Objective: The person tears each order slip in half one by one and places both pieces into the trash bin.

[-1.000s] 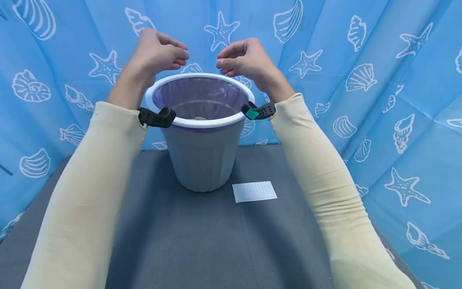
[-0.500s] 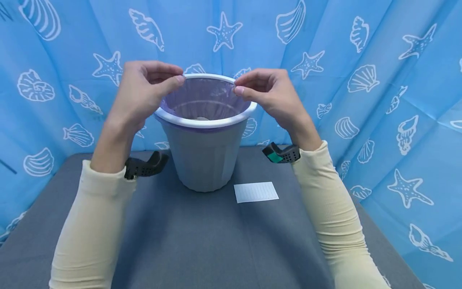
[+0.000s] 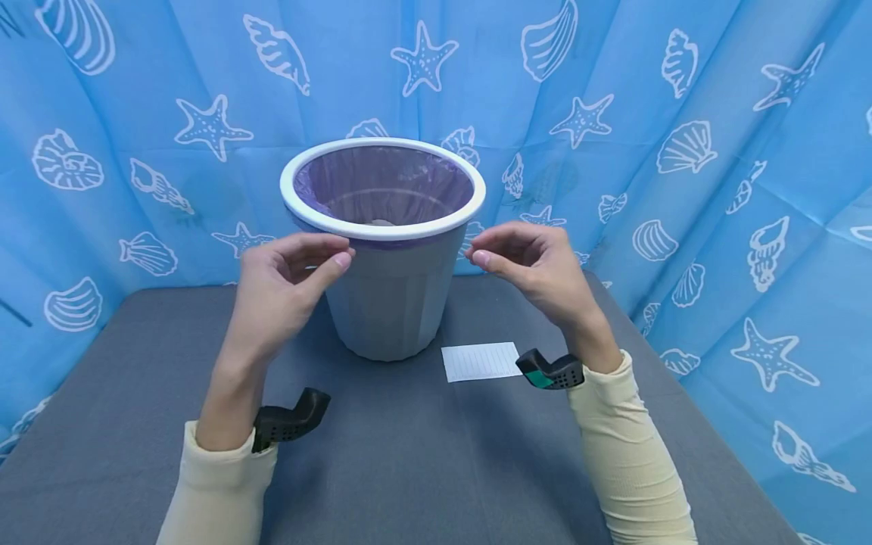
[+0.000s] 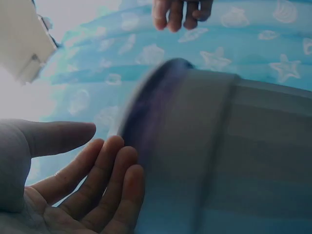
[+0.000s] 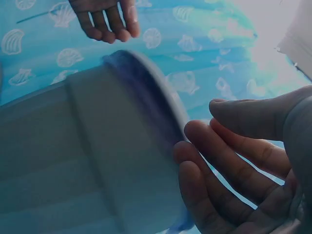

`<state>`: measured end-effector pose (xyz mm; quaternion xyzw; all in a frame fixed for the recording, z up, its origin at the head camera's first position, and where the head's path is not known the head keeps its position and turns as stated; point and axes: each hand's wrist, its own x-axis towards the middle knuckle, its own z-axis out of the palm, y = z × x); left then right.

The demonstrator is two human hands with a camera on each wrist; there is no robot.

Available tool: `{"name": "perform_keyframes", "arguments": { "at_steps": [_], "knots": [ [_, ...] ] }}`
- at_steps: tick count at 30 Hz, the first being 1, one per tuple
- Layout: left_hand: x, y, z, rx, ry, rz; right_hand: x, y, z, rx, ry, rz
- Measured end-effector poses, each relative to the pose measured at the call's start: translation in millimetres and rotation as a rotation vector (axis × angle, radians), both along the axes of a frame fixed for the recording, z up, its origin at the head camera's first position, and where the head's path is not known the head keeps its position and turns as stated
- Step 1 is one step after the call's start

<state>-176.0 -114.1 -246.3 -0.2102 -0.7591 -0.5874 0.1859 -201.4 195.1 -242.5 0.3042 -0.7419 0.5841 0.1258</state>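
Observation:
A grey trash can [image 3: 384, 303] stands upright on the table, topped by a white rim ring [image 3: 384, 229]. A purple trash bag [image 3: 388, 178] lines its inside, and a strip of the bag shows below the ring. My left hand [image 3: 286, 284] hovers in front of the can's left side, fingers loosely bent and holding nothing. On the other side my right hand [image 3: 534, 269] is in the air to the right of the can, thumb and fingers apart, with nothing between them. In both wrist views the palms look bare. Something pale at the bottom of the bag is mostly hidden.
A white lined card [image 3: 480, 362] lies on the grey-covered table [image 3: 402, 454], in front of the can to its right. Behind the table hangs a blue curtain [image 3: 477, 83] with white shells and starfish. Each wrist wears a black strap mount [image 3: 291, 418].
Both hands have come from above the can's far rim back toward me and lower, now in front of and beside the can. The can and card look unmoved.

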Motion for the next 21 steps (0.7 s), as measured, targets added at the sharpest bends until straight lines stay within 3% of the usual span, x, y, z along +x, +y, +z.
{"name": "perform_keyframes", "arguments": {
  "at_steps": [7, 12, 21],
  "knots": [
    [-9.9, 5.0, -39.7, -0.064, -0.12, -0.041, 1.2, 10.4, -41.8, 0.0, -0.085, -0.005],
    [-17.0, 20.4, -63.1, -0.108, -0.154, -0.074, -5.2, 16.1, -65.9, -0.007, -0.117, -0.027],
    [-19.7, 63.6, -92.3, -0.185, -0.164, -0.132, -19.6, 29.4, -86.0, 0.044, -0.153, -0.102]
  ]
}}
